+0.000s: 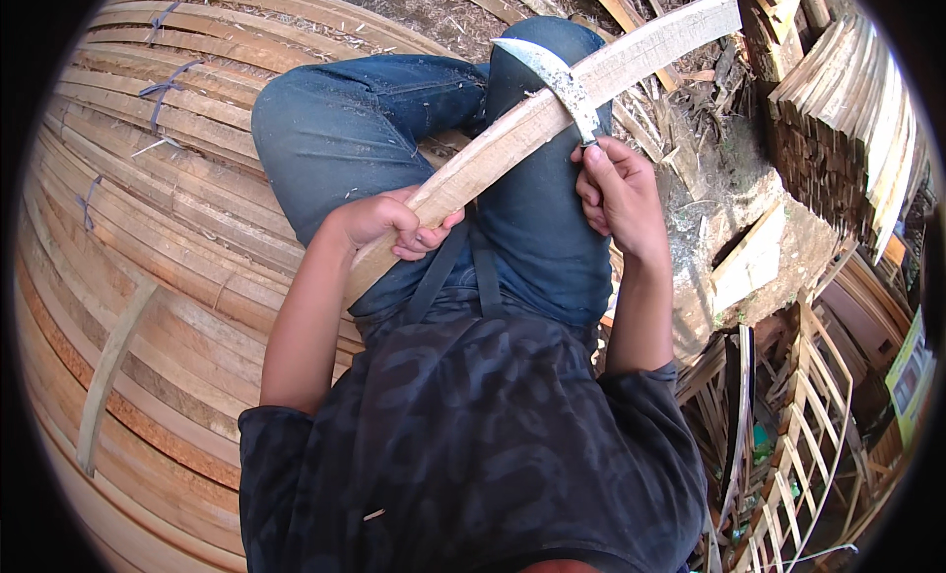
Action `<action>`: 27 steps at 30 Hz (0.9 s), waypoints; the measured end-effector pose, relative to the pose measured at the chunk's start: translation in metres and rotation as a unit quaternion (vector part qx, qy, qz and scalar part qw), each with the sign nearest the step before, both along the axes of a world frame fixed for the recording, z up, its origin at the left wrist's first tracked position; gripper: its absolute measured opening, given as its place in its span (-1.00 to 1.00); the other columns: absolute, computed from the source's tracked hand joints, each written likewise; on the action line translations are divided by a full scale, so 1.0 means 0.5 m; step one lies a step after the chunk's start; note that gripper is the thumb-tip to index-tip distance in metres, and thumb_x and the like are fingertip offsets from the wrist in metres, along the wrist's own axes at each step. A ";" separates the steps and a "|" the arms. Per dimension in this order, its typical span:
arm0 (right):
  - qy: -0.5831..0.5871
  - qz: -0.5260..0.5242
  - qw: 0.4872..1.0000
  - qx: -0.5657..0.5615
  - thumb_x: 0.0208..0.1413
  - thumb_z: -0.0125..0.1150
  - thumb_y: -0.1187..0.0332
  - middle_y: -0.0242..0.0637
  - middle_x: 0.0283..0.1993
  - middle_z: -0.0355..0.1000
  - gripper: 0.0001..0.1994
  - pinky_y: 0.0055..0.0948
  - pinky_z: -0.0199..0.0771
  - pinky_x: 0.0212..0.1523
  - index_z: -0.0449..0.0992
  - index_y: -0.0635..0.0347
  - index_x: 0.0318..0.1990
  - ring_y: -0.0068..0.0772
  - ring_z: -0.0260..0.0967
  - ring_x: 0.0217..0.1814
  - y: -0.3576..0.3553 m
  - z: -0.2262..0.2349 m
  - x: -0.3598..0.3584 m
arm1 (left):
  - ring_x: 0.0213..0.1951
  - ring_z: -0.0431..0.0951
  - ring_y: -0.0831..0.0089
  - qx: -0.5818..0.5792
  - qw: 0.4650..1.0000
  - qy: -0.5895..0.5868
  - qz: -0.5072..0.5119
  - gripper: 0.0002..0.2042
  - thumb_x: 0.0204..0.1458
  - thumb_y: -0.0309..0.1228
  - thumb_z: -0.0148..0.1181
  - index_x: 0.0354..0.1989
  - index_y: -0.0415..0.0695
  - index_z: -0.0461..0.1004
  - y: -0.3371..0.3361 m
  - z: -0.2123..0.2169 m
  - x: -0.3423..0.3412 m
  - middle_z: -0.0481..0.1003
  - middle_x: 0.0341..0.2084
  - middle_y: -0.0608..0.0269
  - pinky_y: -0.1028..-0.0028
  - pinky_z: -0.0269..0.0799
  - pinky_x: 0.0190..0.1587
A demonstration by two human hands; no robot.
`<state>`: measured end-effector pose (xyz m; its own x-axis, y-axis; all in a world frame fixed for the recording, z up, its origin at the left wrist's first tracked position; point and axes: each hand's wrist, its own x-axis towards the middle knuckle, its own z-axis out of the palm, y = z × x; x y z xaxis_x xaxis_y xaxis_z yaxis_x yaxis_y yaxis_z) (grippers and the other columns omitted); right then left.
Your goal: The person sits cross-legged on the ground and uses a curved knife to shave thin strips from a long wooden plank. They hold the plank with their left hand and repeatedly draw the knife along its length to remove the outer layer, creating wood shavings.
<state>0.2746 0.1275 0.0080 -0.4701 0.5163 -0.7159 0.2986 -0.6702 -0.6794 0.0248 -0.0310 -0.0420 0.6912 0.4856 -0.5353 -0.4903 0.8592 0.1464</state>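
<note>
A long pale wooden plank (512,130) lies slantwise across my lap, from beside my left hip up to the far right beyond my knee. My left hand (402,224) is closed around its near part, fingers wrapped over the edge. In my right hand (623,187) is a curved sickle-like knife (564,80), its handle mostly hidden in the fist. The blade, specked with pale bits, crosses over the plank near my right knee, its tip pointing up and left. From this view I cannot tell whether the blade touches the wood.
Stacked boards (177,218) fill the left side, some bundled with purple ties (169,85). A pile of thin slats (857,110) stands at the far right. Below it are a slatted wooden frame (798,445) and loose strips. Wood scraps litter the ground beyond my knees.
</note>
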 end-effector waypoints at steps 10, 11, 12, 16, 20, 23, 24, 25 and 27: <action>0.063 -0.017 0.994 -0.089 0.35 -0.01 0.24 -0.48 -0.67 0.19 -0.73 -0.69 -0.11 -0.82 0.45 0.32 -0.18 -0.77 -0.03 -0.80 0.033 -0.011 0.023 | -0.64 0.12 0.66 -0.003 0.999 -0.037 -0.011 -0.53 -0.47 -0.58 -0.03 -0.18 -0.21 0.26 0.001 -0.028 -0.003 0.20 -0.60 0.37 0.61 0.05 -0.63; 0.056 -0.023 0.995 -0.081 0.35 0.01 0.24 -0.48 -0.67 0.20 -0.73 -0.69 -0.10 -0.82 0.46 0.32 -0.18 -0.76 -0.02 -0.80 0.029 -0.011 0.018 | -0.64 0.12 0.66 -0.009 0.999 -0.035 -0.013 -0.52 -0.47 -0.59 -0.03 -0.18 -0.21 0.26 0.004 -0.026 -0.006 0.20 -0.59 0.37 0.61 0.05 -0.63; 0.048 -0.028 0.996 -0.075 0.34 0.02 0.25 -0.48 -0.67 0.21 -0.73 -0.69 -0.10 -0.82 0.46 0.33 -0.19 -0.76 -0.01 -0.80 0.023 -0.010 0.013 | -0.64 0.12 0.65 -0.016 0.999 -0.035 -0.015 -0.52 -0.47 -0.59 -0.03 -0.18 -0.21 0.26 0.006 -0.023 -0.007 0.21 -0.59 0.36 0.61 0.05 -0.63; -0.048 -0.033 0.995 0.081 0.30 0.10 0.30 -0.47 -0.65 0.26 -0.78 -0.69 -0.03 -0.77 0.49 0.33 -0.16 -0.76 0.05 -0.76 -0.015 0.001 -0.016 | -0.64 0.13 0.64 -0.017 0.999 -0.044 -0.009 -0.51 -0.47 -0.60 -0.03 -0.17 -0.22 0.26 0.007 -0.023 -0.008 0.22 -0.58 0.35 0.61 0.06 -0.63; -0.082 -0.043 0.976 0.198 0.21 0.24 0.38 -0.50 -0.62 0.34 -0.81 -0.70 0.08 -0.67 0.55 0.35 -0.14 -0.78 0.17 -0.66 -0.029 -0.017 -0.010 | -0.64 0.13 0.64 -0.011 0.999 -0.046 -0.006 -0.51 -0.47 -0.60 -0.03 -0.17 -0.22 0.26 0.007 -0.026 -0.006 0.22 -0.58 0.34 0.61 0.05 -0.63; -0.092 -0.012 0.959 0.268 0.24 0.19 0.34 -0.49 -0.62 0.32 -0.79 -0.70 0.07 -0.70 0.53 0.35 -0.13 -0.78 0.14 -0.69 -0.027 -0.034 -0.003 | -0.65 0.12 0.65 -0.010 0.998 -0.054 -0.003 -0.51 -0.47 -0.60 -0.03 -0.17 -0.22 0.26 0.005 -0.032 -0.005 0.21 -0.59 0.34 0.61 0.05 -0.64; -0.095 0.001 0.953 0.288 0.27 0.17 0.32 -0.48 -0.63 0.31 -0.78 -0.70 0.06 -0.72 0.51 0.35 -0.13 -0.77 0.12 -0.71 -0.026 -0.035 -0.006 | -0.65 0.12 0.65 -0.011 0.998 -0.056 -0.001 -0.51 -0.47 -0.59 -0.03 -0.17 -0.22 0.26 0.004 -0.033 -0.006 0.21 -0.59 0.34 0.61 0.04 -0.64; -0.043 -0.017 0.986 0.157 0.29 0.13 0.29 -0.47 -0.64 0.29 -0.76 -0.70 0.04 -0.75 0.50 0.34 -0.13 -0.77 0.10 -0.73 -0.012 -0.023 -0.002 | -0.65 0.11 0.65 -0.012 0.998 -0.055 -0.001 -0.51 -0.46 -0.59 -0.02 -0.17 -0.22 0.26 0.004 -0.032 -0.006 0.21 -0.59 0.35 0.61 0.04 -0.64; 0.062 -0.053 0.991 -0.110 0.34 0.05 0.23 -0.46 -0.65 0.25 -0.72 -0.70 -0.01 -0.81 0.46 0.34 -0.13 -0.77 0.04 -0.77 0.021 0.013 0.012 | -0.65 0.10 0.65 -0.014 0.999 -0.053 -0.004 -0.51 -0.46 -0.59 -0.02 -0.16 -0.22 0.26 0.007 -0.027 -0.004 0.20 -0.60 0.35 0.61 0.04 -0.64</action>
<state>0.2804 0.1378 0.0146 -0.5129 0.4043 -0.7573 0.1432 -0.8295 -0.5399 0.0227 -0.0276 -0.0554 0.7481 0.4659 -0.4725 -0.4947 0.8662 0.0708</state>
